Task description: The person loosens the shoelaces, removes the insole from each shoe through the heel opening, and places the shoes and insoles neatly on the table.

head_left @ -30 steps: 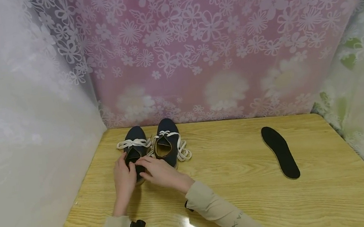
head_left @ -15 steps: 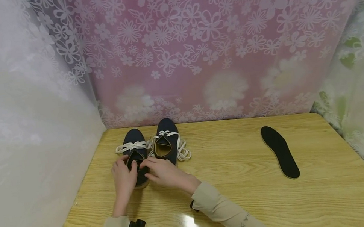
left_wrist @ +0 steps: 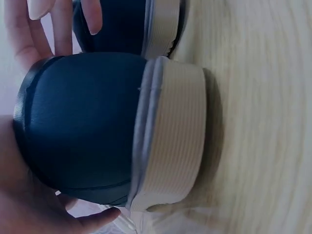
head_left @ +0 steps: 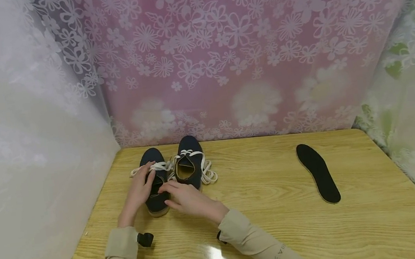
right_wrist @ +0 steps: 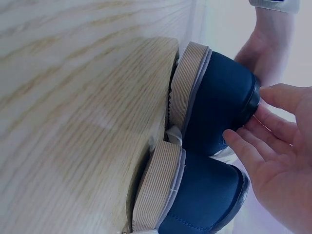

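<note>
Two navy shoes with white laces and pale soles stand side by side at the table's back left. My left hand (head_left: 140, 190) lies along the outer side of the left shoe (head_left: 156, 196), its straight fingers reaching the lace (head_left: 159, 166) over the tongue. My right hand (head_left: 185, 198) rests beside that shoe's heel, fingertips (head_left: 161, 188) on the rim of its opening. In the right wrist view the relaxed fingers (right_wrist: 248, 146) touch the left shoe's collar (right_wrist: 222, 97), with the right shoe (right_wrist: 200, 195) below. The left wrist view shows the left shoe's heel (left_wrist: 87, 126) against my palm.
A black insole (head_left: 318, 173) lies flat on the wooden table (head_left: 280, 215) at the right, well away from the right shoe (head_left: 191, 166). A white lace curtain hangs at the left, a pink flowered one (head_left: 230, 57) behind, a green one at the right.
My left hand has slid forward from the left shoe's heel along its side to the lace. The right hand has stayed at the shoe's opening.
</note>
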`<move>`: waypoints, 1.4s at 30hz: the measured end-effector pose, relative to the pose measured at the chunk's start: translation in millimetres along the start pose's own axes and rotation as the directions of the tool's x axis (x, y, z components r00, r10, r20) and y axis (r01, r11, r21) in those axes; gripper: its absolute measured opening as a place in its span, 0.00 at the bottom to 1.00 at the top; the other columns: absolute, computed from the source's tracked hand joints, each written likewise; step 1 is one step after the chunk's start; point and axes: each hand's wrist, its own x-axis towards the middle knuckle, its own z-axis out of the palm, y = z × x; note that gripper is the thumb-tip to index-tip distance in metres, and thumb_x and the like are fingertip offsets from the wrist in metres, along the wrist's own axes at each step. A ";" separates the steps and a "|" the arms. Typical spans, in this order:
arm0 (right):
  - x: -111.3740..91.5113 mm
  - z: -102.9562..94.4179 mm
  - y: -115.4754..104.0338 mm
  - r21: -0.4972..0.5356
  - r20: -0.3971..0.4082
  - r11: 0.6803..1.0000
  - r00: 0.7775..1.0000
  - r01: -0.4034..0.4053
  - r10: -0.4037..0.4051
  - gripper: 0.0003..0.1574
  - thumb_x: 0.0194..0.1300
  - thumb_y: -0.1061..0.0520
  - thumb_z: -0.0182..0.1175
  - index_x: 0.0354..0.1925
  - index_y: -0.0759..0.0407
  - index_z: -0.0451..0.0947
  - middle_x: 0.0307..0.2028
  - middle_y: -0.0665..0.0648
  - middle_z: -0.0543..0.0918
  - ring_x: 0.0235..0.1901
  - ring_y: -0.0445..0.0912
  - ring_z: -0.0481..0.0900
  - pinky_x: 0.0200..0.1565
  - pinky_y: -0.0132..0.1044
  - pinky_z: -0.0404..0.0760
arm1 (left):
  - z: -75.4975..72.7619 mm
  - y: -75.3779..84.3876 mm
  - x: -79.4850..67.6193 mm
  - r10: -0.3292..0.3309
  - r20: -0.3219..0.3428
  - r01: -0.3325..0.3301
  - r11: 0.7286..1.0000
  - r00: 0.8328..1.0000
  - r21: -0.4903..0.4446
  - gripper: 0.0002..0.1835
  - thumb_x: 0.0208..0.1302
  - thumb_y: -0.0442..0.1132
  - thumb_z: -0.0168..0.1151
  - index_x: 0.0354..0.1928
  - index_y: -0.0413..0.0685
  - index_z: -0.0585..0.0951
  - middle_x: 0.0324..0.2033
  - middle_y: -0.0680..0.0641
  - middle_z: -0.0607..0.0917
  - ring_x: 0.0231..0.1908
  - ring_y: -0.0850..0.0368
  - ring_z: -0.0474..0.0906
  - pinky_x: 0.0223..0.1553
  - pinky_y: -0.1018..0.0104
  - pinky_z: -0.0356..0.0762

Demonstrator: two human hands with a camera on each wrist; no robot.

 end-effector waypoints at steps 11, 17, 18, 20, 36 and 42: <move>-5.1 -1.4 1.6 -0.037 -0.025 0.999 1.000 0.009 -0.010 0.21 0.66 0.51 0.55 0.56 0.49 0.69 0.52 0.47 0.74 0.33 0.34 0.75 0.34 0.22 0.73 | 9.6 4.0 -9.1 -0.075 -0.055 0.076 0.997 0.996 0.023 0.24 0.73 0.44 0.42 0.63 0.37 0.66 0.59 0.32 0.68 0.60 0.35 0.60 0.59 0.41 0.57; -15.0 -5.2 -3.6 -0.172 -0.039 0.984 0.998 0.046 -0.053 0.19 0.67 0.49 0.53 0.55 0.51 0.70 0.53 0.49 0.73 0.34 0.35 0.77 0.35 0.24 0.75 | 15.0 19.7 -19.4 -0.175 -0.090 0.178 0.984 0.980 0.029 0.23 0.72 0.46 0.43 0.63 0.39 0.66 0.60 0.34 0.67 0.63 0.35 0.54 0.61 0.41 0.54; -16.8 -5.7 -4.7 -0.201 -0.043 0.978 0.997 0.054 -0.064 0.19 0.68 0.49 0.53 0.55 0.52 0.70 0.53 0.49 0.73 0.37 0.36 0.77 0.37 0.24 0.76 | 16.1 22.1 -21.0 -0.180 -0.100 0.184 0.982 0.979 0.032 0.23 0.72 0.45 0.43 0.63 0.39 0.66 0.60 0.34 0.68 0.63 0.35 0.55 0.61 0.41 0.54; -20.4 -6.5 -6.8 -0.262 -0.054 0.962 0.995 0.070 -0.087 0.20 0.68 0.48 0.52 0.55 0.52 0.71 0.52 0.49 0.73 0.43 0.37 0.77 0.41 0.26 0.77 | 18.9 26.7 -23.9 -0.195 -0.118 0.201 0.979 0.974 0.043 0.23 0.72 0.45 0.43 0.62 0.39 0.66 0.59 0.34 0.68 0.62 0.35 0.56 0.60 0.42 0.55; -50.3 -18.5 1.0 -0.496 -0.100 0.857 0.971 0.140 -0.216 0.15 0.67 0.43 0.52 0.44 0.49 0.75 0.45 0.48 0.79 0.53 0.43 0.74 0.58 0.32 0.69 | 29.4 48.6 -43.6 -0.203 -0.199 0.235 0.960 0.959 0.154 0.19 0.65 0.52 0.53 0.49 0.46 0.75 0.49 0.39 0.73 0.56 0.37 0.61 0.54 0.39 0.57; -58.6 -23.2 5.1 -0.530 -0.131 0.836 0.960 0.143 -0.248 0.17 0.68 0.40 0.47 0.41 0.48 0.76 0.41 0.46 0.79 0.45 0.42 0.74 0.51 0.32 0.72 | 29.9 52.0 -45.7 -0.212 -0.179 0.237 0.963 0.961 0.131 0.18 0.64 0.54 0.54 0.44 0.47 0.76 0.45 0.40 0.74 0.54 0.39 0.61 0.53 0.40 0.57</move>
